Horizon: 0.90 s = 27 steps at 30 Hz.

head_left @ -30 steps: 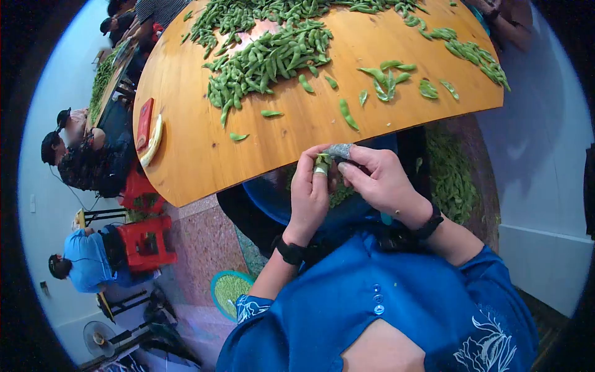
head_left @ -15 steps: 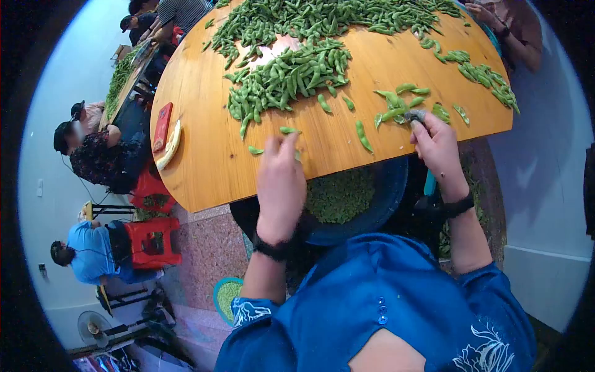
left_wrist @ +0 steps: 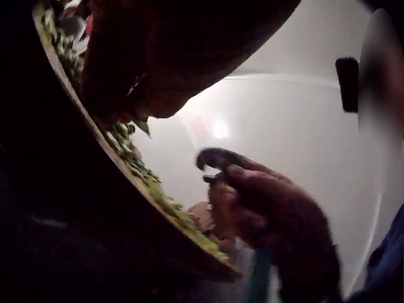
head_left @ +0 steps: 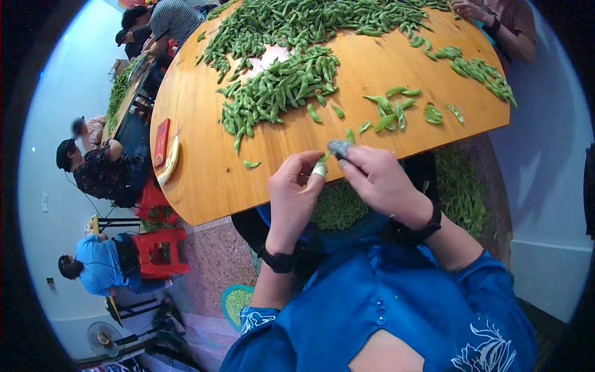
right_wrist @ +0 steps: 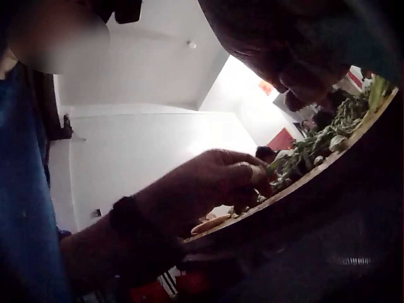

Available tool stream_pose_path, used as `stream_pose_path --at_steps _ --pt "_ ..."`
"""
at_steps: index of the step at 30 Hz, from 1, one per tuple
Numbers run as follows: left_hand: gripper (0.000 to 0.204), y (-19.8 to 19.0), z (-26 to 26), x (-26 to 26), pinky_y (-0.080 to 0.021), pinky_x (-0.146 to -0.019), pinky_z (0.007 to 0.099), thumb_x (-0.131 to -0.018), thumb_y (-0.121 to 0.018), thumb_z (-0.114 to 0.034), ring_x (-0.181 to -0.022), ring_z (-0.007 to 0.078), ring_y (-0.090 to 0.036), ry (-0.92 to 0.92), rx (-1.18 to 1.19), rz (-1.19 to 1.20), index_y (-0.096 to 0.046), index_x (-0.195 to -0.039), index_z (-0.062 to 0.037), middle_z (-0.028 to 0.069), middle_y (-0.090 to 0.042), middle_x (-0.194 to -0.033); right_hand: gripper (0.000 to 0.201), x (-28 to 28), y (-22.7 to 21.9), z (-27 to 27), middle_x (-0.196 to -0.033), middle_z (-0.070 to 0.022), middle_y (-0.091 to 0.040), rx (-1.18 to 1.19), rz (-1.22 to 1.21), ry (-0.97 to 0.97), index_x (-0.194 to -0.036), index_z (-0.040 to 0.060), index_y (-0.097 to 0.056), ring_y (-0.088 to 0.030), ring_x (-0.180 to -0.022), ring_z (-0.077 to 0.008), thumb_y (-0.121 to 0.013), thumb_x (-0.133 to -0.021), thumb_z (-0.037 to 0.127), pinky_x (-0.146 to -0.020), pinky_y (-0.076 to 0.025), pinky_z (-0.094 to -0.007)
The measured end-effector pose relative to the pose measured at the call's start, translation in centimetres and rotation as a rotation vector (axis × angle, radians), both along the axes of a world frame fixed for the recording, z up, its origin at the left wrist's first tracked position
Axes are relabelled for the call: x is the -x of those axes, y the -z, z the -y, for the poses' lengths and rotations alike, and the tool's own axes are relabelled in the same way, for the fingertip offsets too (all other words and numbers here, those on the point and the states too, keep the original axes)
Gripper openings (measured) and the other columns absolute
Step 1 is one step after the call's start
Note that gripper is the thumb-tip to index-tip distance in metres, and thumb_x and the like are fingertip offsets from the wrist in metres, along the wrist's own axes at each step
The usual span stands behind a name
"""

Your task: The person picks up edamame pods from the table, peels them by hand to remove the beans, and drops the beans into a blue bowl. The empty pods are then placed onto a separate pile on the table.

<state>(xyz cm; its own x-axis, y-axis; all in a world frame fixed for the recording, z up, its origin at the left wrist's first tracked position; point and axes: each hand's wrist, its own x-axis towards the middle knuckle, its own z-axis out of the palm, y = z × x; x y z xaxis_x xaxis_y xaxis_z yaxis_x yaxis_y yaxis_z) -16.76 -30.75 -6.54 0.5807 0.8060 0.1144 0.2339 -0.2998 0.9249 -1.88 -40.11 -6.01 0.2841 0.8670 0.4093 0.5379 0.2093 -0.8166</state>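
Observation:
My left hand pinches a small green pod between thumb and forefinger, just off the table's near edge; a pale wrap circles the thumb. The same pod pokes out from the dark fingers in the left wrist view as a green tip. Close on its right, my right hand has thumb and forefinger near the pod, the forefinger tip covered in grey wrap; whether it touches the pod is unclear. Below both hands, a blue tub holds shelled green beans. Loose pods lie on the wooden table.
A large heap of pods covers the table's far part. At the left edge lie a red object and a pale curved piece. More green pods or shells are on the floor at right. Other people sit around, with red stools.
My left hand has gone to the table, picked up a pod and come back toward the middle. My right hand has left the loose pods at right and returned beside the left.

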Motion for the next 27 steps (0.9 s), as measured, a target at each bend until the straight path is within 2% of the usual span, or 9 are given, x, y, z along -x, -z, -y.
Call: stream_pose_path --at_steps 1,8,10,12,15,16,18,19,27 --pt "0.015 0.2 0.5 -0.2 -0.044 -0.060 0.0200 -0.087 -0.063 -0.006 -0.071 0.0039 -0.054 -0.015 0.205 0.233 -0.063 -0.101 0.0000 0.0026 -0.061 -0.084 0.021 0.5 0.0 0.1 -0.084 -0.0242 -0.059 0.026 0.010 -0.039 -0.103 -0.0042 -0.058 -0.059 -0.077 -0.0402 -0.054 -0.086 0.007 -0.065 -0.047 -0.0435" --pt "0.016 1.3 1.2 1.0 -0.039 -0.051 0.0179 -0.092 -0.057 -0.009 -0.061 0.0029 -0.051 0.037 0.450 0.457 -0.061 -0.106 -0.0025 0.0008 -0.060 -0.080 0.014 1.8 -0.6 1.6 -0.074 -0.0208 -0.058 0.169 -0.124 -0.096 -0.092 -0.0040 -0.057 -0.060 -0.068 -0.0340 -0.054 -0.086 0.008 -0.060 -0.046 -0.0402" --pt "0.020 0.6 1.5 1.0 -0.040 -0.051 0.0176 -0.095 -0.054 -0.015 -0.057 0.0044 -0.049 -0.057 0.311 0.337 -0.058 -0.110 -0.0027 0.0012 -0.060 -0.079 0.013 1.6 -1.0 1.7 -0.071 -0.0190 -0.057 0.186 -0.225 -0.068 -0.090 -0.0042 -0.057 -0.061 -0.065 -0.0300 -0.054 -0.087 0.008 -0.058 -0.046 -0.0377" --pt "0.024 0.9 1.6 1.4 -0.042 -0.053 0.0178 -0.095 -0.054 -0.014 -0.062 0.0046 -0.052 -0.013 0.277 0.277 -0.056 -0.116 -0.0019 0.0015 -0.059 -0.080 0.014 1.3 -1.3 1.6 -0.065 -0.0097 -0.057 0.287 -0.315 -0.127 -0.087 -0.0026 -0.058 -0.058 -0.056 -0.0168 -0.053 -0.089 0.010 -0.052 -0.044 -0.0304" --pt "0.038 1.0 2.2 1.6 -0.047 -0.064 0.0214 -0.092 -0.055 -0.006 -0.074 0.0076 -0.056 0.034 0.182 0.153 -0.050 -0.129 -0.0015 0.0038 -0.058 -0.087 0.016 1.6 -1.3 1.4 -0.062 -0.0018 -0.055 0.424 -0.559 -0.197 -0.084 -0.0003 -0.059 -0.053 -0.051 -0.0088 -0.051 -0.091 0.012 -0.046 -0.042 -0.0259" --pt "0.038 1.4 2.1 1.7 -0.047 -0.064 0.0214 -0.092 -0.055 -0.006 -0.074 0.0076 -0.056 0.034 0.185 0.151 -0.050 -0.129 -0.0015 0.0038 -0.058 -0.087 0.016 1.6 -1.2 1.4 -0.062 -0.0018 -0.055 0.426 -0.561 -0.196 -0.084 -0.0003 -0.059 -0.053 -0.051 -0.0088 -0.051 -0.091 0.012 -0.046 -0.042 -0.0259" --pt "0.042 1.7 2.1 1.9 -0.049 -0.068 0.0254 -0.088 -0.057 0.000 -0.076 0.0112 -0.058 0.062 -0.360 -0.044 -0.050 -0.129 -0.0017 0.0057 -0.059 -0.087 0.019 1.7 -0.6 1.4 -0.059 0.0007 -0.054 0.441 -0.543 -0.235 -0.080 0.0009 -0.058 -0.050 -0.047 -0.0057 -0.051 -0.092 0.014 -0.044 -0.040 -0.0235" --pt "0.049 1.7 2.3 1.7 -0.049 -0.067 0.0329 -0.077 -0.059 0.006 -0.072 0.0270 -0.060 0.054 -0.374 -0.031 -0.052 -0.126 0.0003 0.0151 -0.057 -0.087 0.019 1.7 -0.5 1.4 -0.059 0.0007 -0.054 0.443 -0.544 -0.235 -0.080 0.0009 -0.058 -0.050 -0.047 -0.0057 -0.051 -0.092 0.014 -0.044 -0.040 -0.0235" --pt "0.050 1.6 3.5 1.5 -0.051 -0.075 0.0386 -0.078 -0.054 0.007 -0.085 0.0341 -0.063 0.059 -0.465 -0.197 -0.051 -0.127 -0.0010 0.0211 -0.062 -0.096 0.016 2.1 0.5 1.8 -0.059 -0.0001 -0.055 0.417 -0.515 -0.207 -0.081 -0.0004 -0.059 -0.050 -0.046 -0.0068 -0.053 -0.091 0.011 -0.043 -0.040 -0.0243"
